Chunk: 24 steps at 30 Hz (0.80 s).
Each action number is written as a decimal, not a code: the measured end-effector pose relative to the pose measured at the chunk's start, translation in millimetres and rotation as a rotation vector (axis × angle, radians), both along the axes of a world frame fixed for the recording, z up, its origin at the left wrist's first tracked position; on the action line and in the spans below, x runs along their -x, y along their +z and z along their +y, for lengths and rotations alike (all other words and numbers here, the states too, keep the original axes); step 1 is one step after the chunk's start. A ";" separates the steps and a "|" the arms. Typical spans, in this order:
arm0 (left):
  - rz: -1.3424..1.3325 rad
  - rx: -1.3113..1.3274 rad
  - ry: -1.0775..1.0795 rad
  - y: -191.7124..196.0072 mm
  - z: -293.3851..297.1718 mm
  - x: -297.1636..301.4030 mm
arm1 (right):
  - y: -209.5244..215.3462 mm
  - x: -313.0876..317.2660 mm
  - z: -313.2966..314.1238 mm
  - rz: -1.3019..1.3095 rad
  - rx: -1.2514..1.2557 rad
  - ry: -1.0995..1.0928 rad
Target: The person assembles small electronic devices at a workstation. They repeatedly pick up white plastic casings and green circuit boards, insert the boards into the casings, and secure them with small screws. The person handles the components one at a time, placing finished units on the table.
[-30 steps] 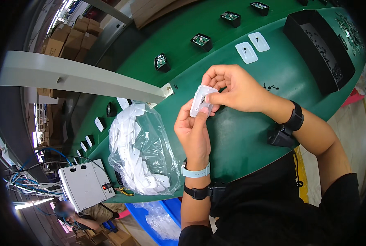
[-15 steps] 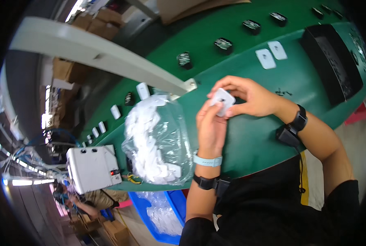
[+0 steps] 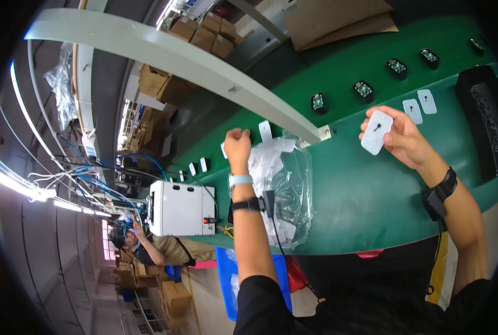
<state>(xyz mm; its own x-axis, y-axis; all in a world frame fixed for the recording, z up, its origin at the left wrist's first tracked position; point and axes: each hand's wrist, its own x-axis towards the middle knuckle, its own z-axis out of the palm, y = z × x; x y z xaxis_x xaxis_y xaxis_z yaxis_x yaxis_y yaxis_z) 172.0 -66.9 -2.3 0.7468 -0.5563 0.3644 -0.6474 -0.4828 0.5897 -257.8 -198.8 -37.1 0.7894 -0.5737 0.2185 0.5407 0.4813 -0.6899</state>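
Note:
A white rounded plate [image 3: 376, 133] with a small dark mark at its middle is pinched between the thumb and fingers of my right hand [image 3: 404, 138], raised over the green table. Across the plastic bag [image 3: 296, 190] of white pieces, my left hand [image 3: 238, 148] reaches to the green belt. Its fingers are curled down, and whatever they grip is hidden. One white piece [image 3: 223, 149] shows beside that hand, and another white piece [image 3: 265, 131] stands to its right. Two more white plates [image 3: 412, 111] lie beyond my right hand.
Several black housings [image 3: 363, 91] with exposed circuit boards line the belt. A black tray [image 3: 486, 117] stands at the right. The pale metal beam [image 3: 204, 67] slants over the belt. A white machine [image 3: 182, 207] is at left, a blue bin [image 3: 226, 279] below; another person [image 3: 154, 248] is beyond.
My hands have parted. The left has let go of the white plate and moved left to the belt; the right has carried the plate rightward. The whole view has shifted.

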 end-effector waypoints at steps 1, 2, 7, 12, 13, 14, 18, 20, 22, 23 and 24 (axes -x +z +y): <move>-0.169 -0.205 0.095 -13.9 6.2 -35.4 | -2.4 -2.9 1.2 -0.034 -0.012 0.032; -0.310 -0.387 0.153 -36.8 -9.8 -57.1 | -3.1 0.8 -0.9 -0.034 -0.006 0.026; -0.048 -0.615 0.191 -62.1 -49.9 -75.8 | 3.5 14.6 -8.4 -0.070 0.055 0.044; -0.079 -0.354 0.236 -63.0 -10.7 -104.4 | -0.5 11.5 -12.4 -0.040 0.001 0.060; 0.016 -0.206 0.204 -47.3 1.0 -91.9 | -1.0 10.9 -12.2 -0.041 -0.010 0.059; 0.108 -0.059 0.178 -29.0 18.0 -77.9 | -2.1 8.5 -10.9 -0.057 -0.014 0.066; 0.393 0.308 -0.307 12.9 53.9 59.8 | -6.8 16.9 -8.9 -0.038 0.012 0.032; 0.538 0.302 -0.427 28.5 68.5 126.8 | -4.1 20.3 -5.2 -0.047 0.029 0.035; 0.665 0.333 -0.543 21.2 94.4 170.2 | 1.7 11.6 4.3 -0.058 0.044 0.065; 0.740 0.375 -0.553 8.1 99.3 188.5 | 1.9 7.6 8.6 -0.042 0.065 0.083; 0.848 0.407 -0.592 0.5 97.3 207.8 | 2.3 5.3 12.1 -0.016 0.093 0.091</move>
